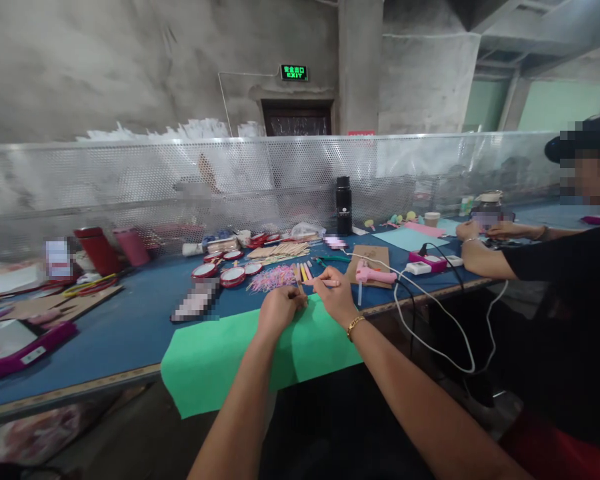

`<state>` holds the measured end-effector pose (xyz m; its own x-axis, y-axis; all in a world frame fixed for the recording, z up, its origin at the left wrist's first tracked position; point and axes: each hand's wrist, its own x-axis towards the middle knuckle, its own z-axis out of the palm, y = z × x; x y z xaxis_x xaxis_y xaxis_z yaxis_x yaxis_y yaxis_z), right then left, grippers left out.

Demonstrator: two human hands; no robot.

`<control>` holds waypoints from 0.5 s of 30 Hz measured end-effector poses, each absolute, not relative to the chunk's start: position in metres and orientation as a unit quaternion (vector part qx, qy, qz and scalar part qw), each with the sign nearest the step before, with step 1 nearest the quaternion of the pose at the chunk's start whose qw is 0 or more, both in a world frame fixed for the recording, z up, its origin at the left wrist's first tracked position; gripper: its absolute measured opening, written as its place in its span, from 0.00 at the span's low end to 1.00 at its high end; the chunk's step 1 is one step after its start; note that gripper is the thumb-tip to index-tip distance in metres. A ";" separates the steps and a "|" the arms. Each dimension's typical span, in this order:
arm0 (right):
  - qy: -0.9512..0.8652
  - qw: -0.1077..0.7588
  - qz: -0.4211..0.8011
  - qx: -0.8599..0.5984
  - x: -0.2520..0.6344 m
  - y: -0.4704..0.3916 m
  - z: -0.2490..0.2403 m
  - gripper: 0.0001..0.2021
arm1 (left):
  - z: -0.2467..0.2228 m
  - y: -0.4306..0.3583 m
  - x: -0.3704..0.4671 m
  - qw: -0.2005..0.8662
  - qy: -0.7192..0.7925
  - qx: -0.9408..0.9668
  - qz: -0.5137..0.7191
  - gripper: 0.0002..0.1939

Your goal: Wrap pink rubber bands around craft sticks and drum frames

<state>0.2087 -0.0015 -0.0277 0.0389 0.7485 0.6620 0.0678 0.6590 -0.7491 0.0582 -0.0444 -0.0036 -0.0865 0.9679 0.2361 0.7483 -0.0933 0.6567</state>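
Green sheet (215,367) overhangs the bench (135,320); I judge a forearm brush could drag it off. Farther in, I see the left hand (279,312) curled, grip unclear, the right hand (336,293) pinching a pink pen-like stick (330,283), then shredded strips (274,278).

Near the middle of the sheet's (215,360) far edge, the left hand (280,312) curls its fingers inward, tips partly hidden. The right hand (336,293), toward the sheet's far right corner, pinches. Both forearms (244,393) extend from the sheet's near side, converging forward.
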 end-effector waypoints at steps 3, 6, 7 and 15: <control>-0.638 0.650 0.258 -0.323 0.208 -0.001 -0.028 0.10 | -0.003 -0.045 0.059 0.160 0.659 0.656 0.333 0.12; -0.647 0.645 0.259 -0.312 0.208 -0.001 -0.028 0.09 | -0.003 -0.044 0.059 0.162 0.654 0.654 0.344 0.11; -0.648 0.645 0.260 -0.311 0.208 -0.001 -0.028 0.10 | -0.003 -0.044 0.059 0.163 0.654 0.653 0.346 0.11; -0.641 0.651 0.258 -0.313 0.209 -0.001 -0.029 0.10 | -0.005 -0.042 0.057 0.169 0.651 0.656 0.342 0.12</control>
<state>0.2091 -0.0006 -0.0286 0.0446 0.7378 0.6736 0.0657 0.6706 -0.7389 0.0570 -0.0423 -0.0048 -0.0823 0.9701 0.2285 0.7380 -0.0948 0.6681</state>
